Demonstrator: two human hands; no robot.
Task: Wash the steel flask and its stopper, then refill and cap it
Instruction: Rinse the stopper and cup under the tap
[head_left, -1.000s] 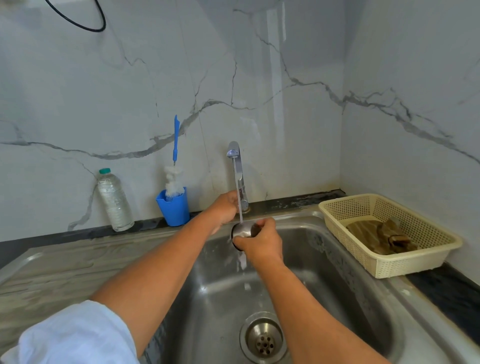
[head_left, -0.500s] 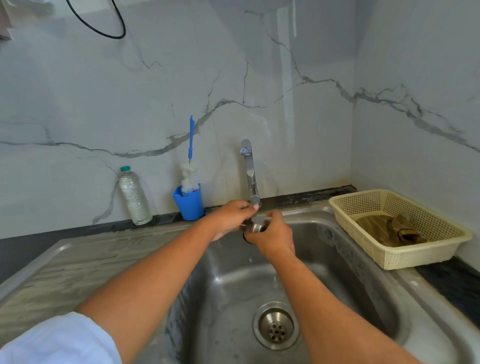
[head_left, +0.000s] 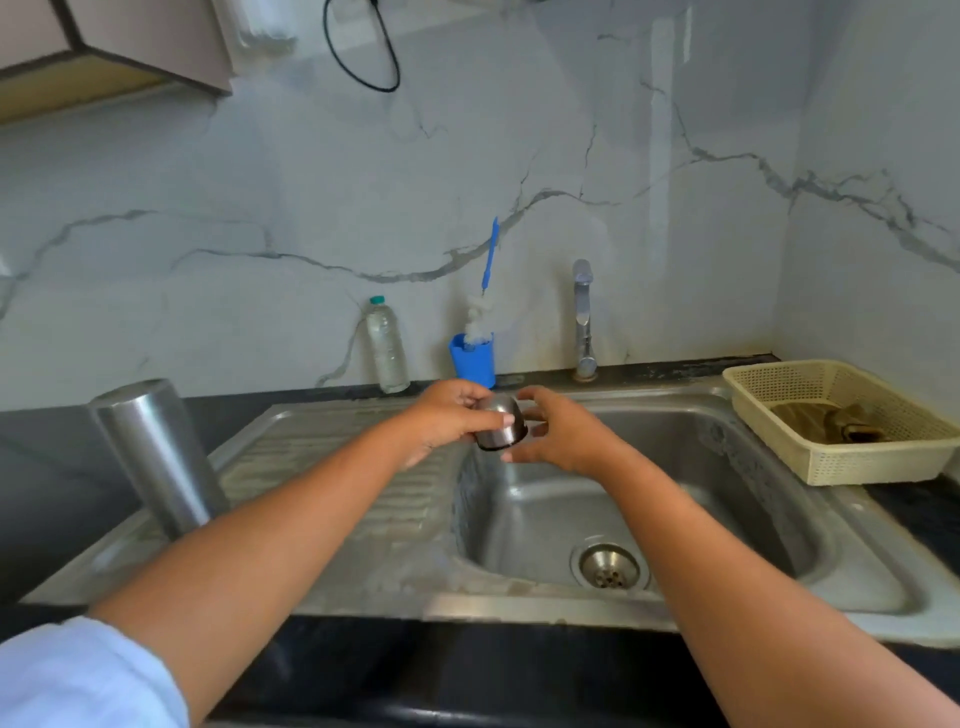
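The steel flask (head_left: 156, 457) stands upside down on the sink's drainboard (head_left: 332, 467) at the left, partly behind my left forearm. A small steel cap (head_left: 501, 428), the flask's stopper, is held above the left edge of the sink basin (head_left: 727, 499). My left hand (head_left: 447, 415) grips it from the left with thumb and fingers. My right hand (head_left: 558, 434) is at its right side, fingers spread, fingertips near or just touching it. The tap (head_left: 583, 317) behind runs no water.
A blue cup (head_left: 474, 361) with a blue-handled bottle brush (head_left: 485, 291) and a clear plastic bottle (head_left: 387, 345) stand against the marble wall. A cream plastic basket (head_left: 852, 462) holding a brown cloth sits right of the sink. The drain (head_left: 609, 566) lies in the basin.
The water has stopped. Both hands moved from under the tap leftward and toward me with the cap. My right hand has loosened its grip; the view widened and the flask came into sight.
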